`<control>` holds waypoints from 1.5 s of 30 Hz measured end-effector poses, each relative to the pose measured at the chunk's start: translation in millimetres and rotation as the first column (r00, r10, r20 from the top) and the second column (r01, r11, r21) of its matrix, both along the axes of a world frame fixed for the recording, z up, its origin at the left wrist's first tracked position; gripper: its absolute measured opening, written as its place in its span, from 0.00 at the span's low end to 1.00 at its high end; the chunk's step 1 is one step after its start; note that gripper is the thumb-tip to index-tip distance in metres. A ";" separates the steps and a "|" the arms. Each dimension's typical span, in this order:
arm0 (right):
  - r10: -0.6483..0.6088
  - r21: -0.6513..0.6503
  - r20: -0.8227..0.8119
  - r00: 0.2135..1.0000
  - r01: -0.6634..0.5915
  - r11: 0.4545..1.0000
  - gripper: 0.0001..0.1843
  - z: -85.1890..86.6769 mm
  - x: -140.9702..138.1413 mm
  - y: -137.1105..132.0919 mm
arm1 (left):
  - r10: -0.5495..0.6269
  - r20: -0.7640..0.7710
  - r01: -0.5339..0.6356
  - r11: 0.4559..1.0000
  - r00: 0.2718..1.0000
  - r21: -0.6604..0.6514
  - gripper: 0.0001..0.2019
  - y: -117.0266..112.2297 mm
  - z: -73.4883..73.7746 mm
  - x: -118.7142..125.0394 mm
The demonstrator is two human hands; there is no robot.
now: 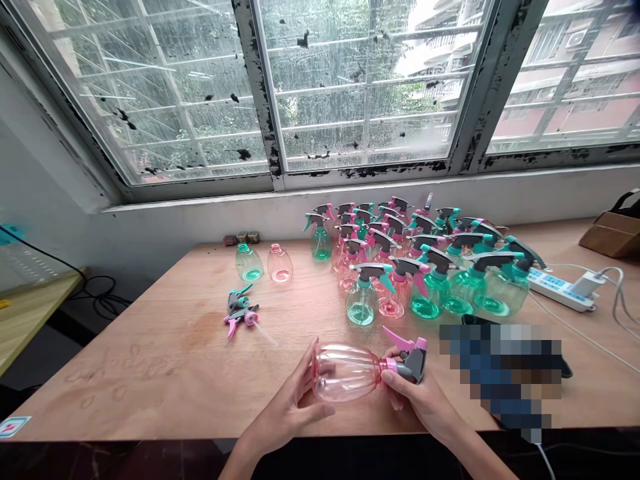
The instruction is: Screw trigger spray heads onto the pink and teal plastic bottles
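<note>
So there's a pink see-through spray bottle (345, 375) lying on its side in mid-air, just above the near edge of the wooden table (165, 393), both hands on it. The left hand (294, 401) cups the base end: fingers part-curled round the bottom, thumb spread out low along the near side, so more of a loose cradle than a squeeze. The right hand (424, 395) is closed in tight at the neck, thumb on the near side of the collar, other fingers mostly hidden behind. That's where the pink-and-grey trigger head (414, 361) sits, nozzle end pointing right.

My read: this is the fitting step, head on the neck and getting screwed down. Can't tell from here whether the thread is fully home, though. If it isn't, the next move calls for the left to keep the body from spinning while the right twists the collar, not the trigger.

Off to the left, a headless green bottle (249, 265) and a headless pink bottle (280, 266) stand side by side, with a teal-and-grey trigger head (240, 302) and a loose pink trigger head (251, 319) nearer the person. Finished-looking spray bottles (361, 305) crowd together beyond the hands, towards the right.
</note>
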State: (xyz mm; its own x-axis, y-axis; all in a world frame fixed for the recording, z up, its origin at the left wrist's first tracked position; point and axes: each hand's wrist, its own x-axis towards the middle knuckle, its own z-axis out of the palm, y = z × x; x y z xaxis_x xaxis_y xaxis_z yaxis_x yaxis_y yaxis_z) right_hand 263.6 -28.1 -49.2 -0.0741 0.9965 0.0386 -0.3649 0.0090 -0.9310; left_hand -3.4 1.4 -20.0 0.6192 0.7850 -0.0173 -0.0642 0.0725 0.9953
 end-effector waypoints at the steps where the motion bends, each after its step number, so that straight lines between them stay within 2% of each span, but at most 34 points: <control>1: -0.001 -0.001 0.000 1.000 0.001 1.000 0.16 0.1 0.0 0.1 | -0.002 -0.008 0.002 1.000 1.000 0.003 0.48 -0.4 2.2 0.6; 4: -0.001 -0.004 0.010 1.000 0.001 1.000 0.18 -0.1 -0.4 0.3 | 0.001 -0.010 -0.001 1.000 1.000 0.002 0.50 -1.6 5.4 1.6; 7: 0.001 -0.012 0.018 1.000 -0.001 1.000 0.19 0.2 -1.0 0.0 | 0.023 0.010 -0.023 1.000 1.000 -0.015 0.52 -2.0 2.7 1.1; 12: -0.001 -0.006 0.022 1.000 0.001 1.000 0.18 1.7 -1.2 -0.7 | -0.002 0.045 0.003 1.000 0.999 -0.015 0.41 -1.0 -1.7 0.3; 16: -0.018 0.002 0.016 1.000 0.018 1.000 0.17 0.4 -0.5 -0.6 | -0.008 -0.015 0.008 1.000 1.000 -0.011 0.49 -0.8 3.9 1.1; 20: -0.013 -0.013 0.019 1.000 0.013 1.000 0.18 0.8 -0.6 -1.0 | -0.007 -0.031 0.007 1.000 1.000 0.007 0.51 -1.1 6.9 1.1; 28: 0.000 -0.016 0.023 1.000 0.000 1.000 0.19 5.3 -1.5 -2.7 | 0.016 0.057 -0.013 0.999 0.998 -0.050 0.47 1.1 -13.1 -4.5; 38: -0.003 -0.002 0.030 1.000 0.003 1.000 0.18 1.3 -0.7 -0.9 | -0.025 -0.003 0.025 1.000 1.000 0.000 0.49 -1.5 4.5 1.4; 42: 0.007 -0.006 0.030 1.000 -0.007 1.000 0.18 0.5 -1.0 -2.1 | -0.006 -0.004 0.006 1.000 1.000 -0.027 0.53 -1.3 0.1 -0.4; 45: 0.012 -0.006 0.031 0.999 -0.012 1.000 0.18 0.5 -0.6 -2.9 | 0.002 0.039 0.000 0.999 0.999 -0.046 0.49 0.0 -5.3 -2.5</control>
State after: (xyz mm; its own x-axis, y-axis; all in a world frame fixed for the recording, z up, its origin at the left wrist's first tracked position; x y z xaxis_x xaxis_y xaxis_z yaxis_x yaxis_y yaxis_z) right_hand 263.0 -31.0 -48.7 -0.0875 0.9957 0.0308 -0.3359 -0.0004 -0.9419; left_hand -6.0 1.3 -25.3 0.6196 0.7843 -0.0291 -0.1033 0.1183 0.9876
